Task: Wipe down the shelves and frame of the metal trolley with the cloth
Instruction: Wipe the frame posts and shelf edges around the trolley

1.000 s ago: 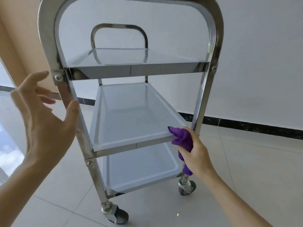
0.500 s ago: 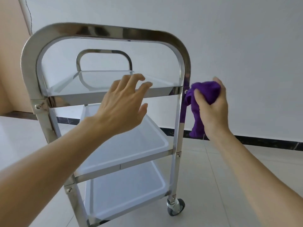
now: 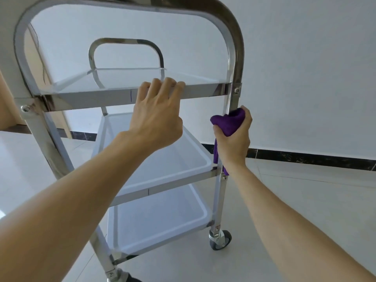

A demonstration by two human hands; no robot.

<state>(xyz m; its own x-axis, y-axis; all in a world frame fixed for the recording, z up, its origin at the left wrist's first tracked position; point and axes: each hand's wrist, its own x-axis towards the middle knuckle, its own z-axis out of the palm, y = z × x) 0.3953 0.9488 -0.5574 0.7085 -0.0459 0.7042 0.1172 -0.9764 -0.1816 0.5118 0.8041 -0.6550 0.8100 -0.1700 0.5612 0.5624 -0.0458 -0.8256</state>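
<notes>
Left hand (image 3: pixel 156 117) now grips top shelf (image 3: pixel 199 92); cloth (image 3: pixel 227 123) wraps vertical post (image 3: pixel 234 98).

Left hand (image 3: pixel 157 117) now on top shelf (image 3: pixel 85 96)

one metal trolley (image 3: pixel 234 58) stands in view. it carries three shelves: a top shelf (image 3: pixel 114 94), a middle shelf (image 3: pixel 162 159) and a bottom shelf (image 3: pixel 154 226). two arched handle frames rise above the top shelf, a large near one (image 3: pixel 237 37) and a smaller far one (image 3: pixel 126 42). two castor wheels show: one whole at the right (image 3: pixel 221 240), one partly cut off at the bottom edge (image 3: pixel 130 278). there is one purple cloth (image 3: pixel 230 122). two hands are in view, one left hand (image 3: pixel 156 117) and one right hand (image 3: pixel 234 139). three bolt heads (image 3: pixel 236 90) can be counted on the frame posts.
</notes>
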